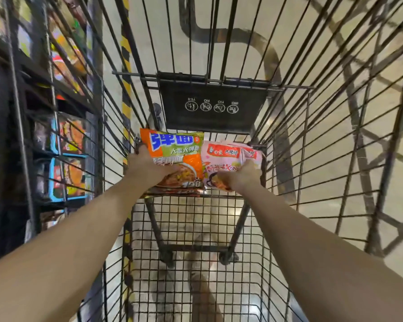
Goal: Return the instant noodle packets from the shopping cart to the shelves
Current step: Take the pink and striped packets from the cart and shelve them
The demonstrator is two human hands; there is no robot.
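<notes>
Reaching with both arms down into the shopping cart [312,140], toward its far end under the black placard [213,105] printed with white pictograms. Gripping the orange noodle packet [176,154] with the left hand [147,167], thumb lying across the printed front, the remaining fingers curling round the packet's left edge and out of sight behind it. Lying on at least one more orange packet, only its lower edge peeking out beneath. Holding the pink noodle packet [226,159] with the right hand [241,176], fingers curling over the packet's lower right part and pinching it; further pink packets bunching behind it against the cart's right wall. Sitting side by side, orange and pink packets touching along their inner edges, both at the far end of the cart floor [196,224], orange toward the far-left corner, pink toward the far-right corner. Showing through the wire grid of the floor: cart wheels and pale tiled ground. Standing just beside the cart's left wall, dark shelves [40,94] carrying colourful packaged goods, blurred, among them blue-edged boxes [68,156] on the lower levels. Running along the ground beside the shelves, a yellow-and-black striped strip [126,49].
</notes>
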